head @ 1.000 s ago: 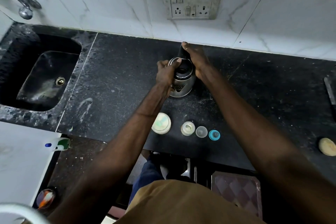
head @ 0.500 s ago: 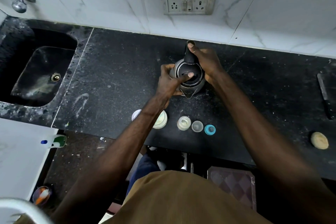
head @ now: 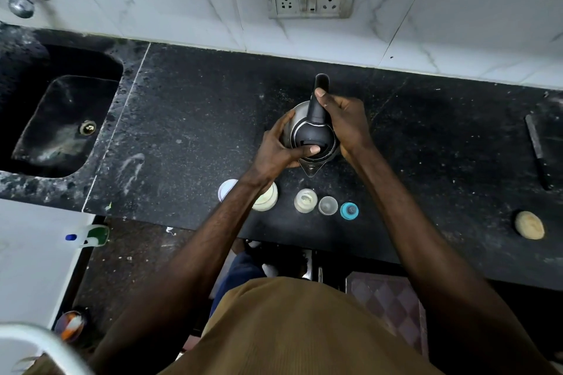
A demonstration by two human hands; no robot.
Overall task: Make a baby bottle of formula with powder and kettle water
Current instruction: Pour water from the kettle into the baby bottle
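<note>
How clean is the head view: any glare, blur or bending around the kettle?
Head view: dim light, no hard glare, just a soft sheen on the kettle. Head view: kettle, left hand and right hand are sharp; the white rim at bottom left is blurred. Head view: the wide lens bows the countertop edge; the sink is nearly black.

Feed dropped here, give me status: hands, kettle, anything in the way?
Right hand grips kettle by handle. Left hand cups its side, thumb on closed lid. Bottle open near spout, nothing between.
</note>
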